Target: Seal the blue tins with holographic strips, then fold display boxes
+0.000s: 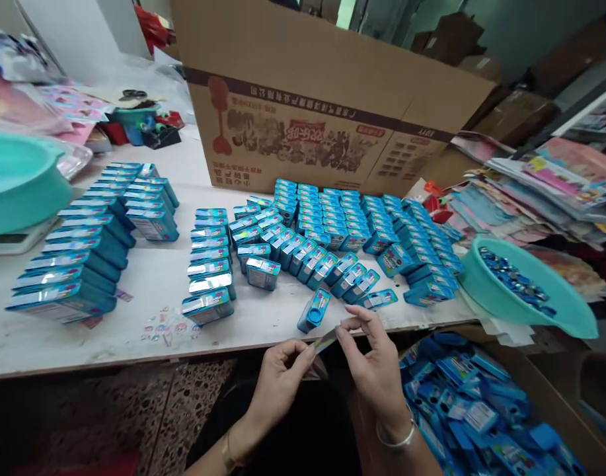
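Observation:
A small flat strip (327, 340) is pinched between my two hands just in front of the table edge. My left hand (279, 377) grips its left end between thumb and fingers. Its right end is between the thumb and fingers of my right hand (375, 363). Just beyond my hands, a single blue box (314, 311) stands on the white table, a round mark on its top. Another blue box (379, 299) lies low behind my right hand. Rows of similar blue boxes (303, 254) fill the middle of the table.
More blue boxes (75, 264) stand at left. A large carton (303, 112) rises behind. The teal basin (570, 311) at right holds small shiny pieces; below it, an open carton (555, 383) holds many blue boxes. Another teal basin (20, 178) sits far left.

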Motion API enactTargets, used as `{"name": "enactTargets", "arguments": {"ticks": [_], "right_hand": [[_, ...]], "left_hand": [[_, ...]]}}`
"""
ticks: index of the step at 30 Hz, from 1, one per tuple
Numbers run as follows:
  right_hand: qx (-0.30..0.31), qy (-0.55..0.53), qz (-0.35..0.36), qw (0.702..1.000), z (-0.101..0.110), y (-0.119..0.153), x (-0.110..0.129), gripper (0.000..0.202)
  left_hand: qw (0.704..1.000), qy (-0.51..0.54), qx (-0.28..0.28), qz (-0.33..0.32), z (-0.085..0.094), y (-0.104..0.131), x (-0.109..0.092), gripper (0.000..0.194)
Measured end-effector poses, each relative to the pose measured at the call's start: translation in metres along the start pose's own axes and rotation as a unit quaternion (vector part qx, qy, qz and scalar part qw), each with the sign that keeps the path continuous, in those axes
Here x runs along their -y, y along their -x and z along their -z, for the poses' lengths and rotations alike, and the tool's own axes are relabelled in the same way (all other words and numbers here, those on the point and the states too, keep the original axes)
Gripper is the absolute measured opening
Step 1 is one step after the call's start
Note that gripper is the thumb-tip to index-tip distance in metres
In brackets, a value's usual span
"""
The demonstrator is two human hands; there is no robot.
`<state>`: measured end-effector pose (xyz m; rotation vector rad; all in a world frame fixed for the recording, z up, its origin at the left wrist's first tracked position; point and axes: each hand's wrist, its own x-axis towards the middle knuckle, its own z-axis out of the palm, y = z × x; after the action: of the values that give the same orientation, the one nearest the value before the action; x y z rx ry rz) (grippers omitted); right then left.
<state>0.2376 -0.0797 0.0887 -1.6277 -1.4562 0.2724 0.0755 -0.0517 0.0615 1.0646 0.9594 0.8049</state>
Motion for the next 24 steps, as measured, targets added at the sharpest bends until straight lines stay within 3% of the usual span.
{"name": "enactTargets", "arguments": {"ticks": [4,8,16,24], "right_hand": [[0.035,0.032,0.075,0.996,-0.014,-0.017,-0.009,0.03],[0.068,0.069,0.128,0.987,-0.023,-0.029,-0.017,0.032],[0.098,0.096,0.161,0.977,-0.028,-0.044,-0.03,0.034],[0.114,0.064,0.138,0.982,-0.04,-0.046,-0.036,0.031]], "left_hand": [[0.995,-0.005,-0.098,-0.003,-0.005,-0.004,0.014,0.039],[0.99,0.002,-0.144,0.005,-0.011,-0.01,0.027,0.037],[0.987,0.008,-0.159,0.005,-0.016,-0.023,0.036,0.037],[0.987,0.027,-0.16,-0.005,-0.023,-0.038,0.048,0.036]]}}
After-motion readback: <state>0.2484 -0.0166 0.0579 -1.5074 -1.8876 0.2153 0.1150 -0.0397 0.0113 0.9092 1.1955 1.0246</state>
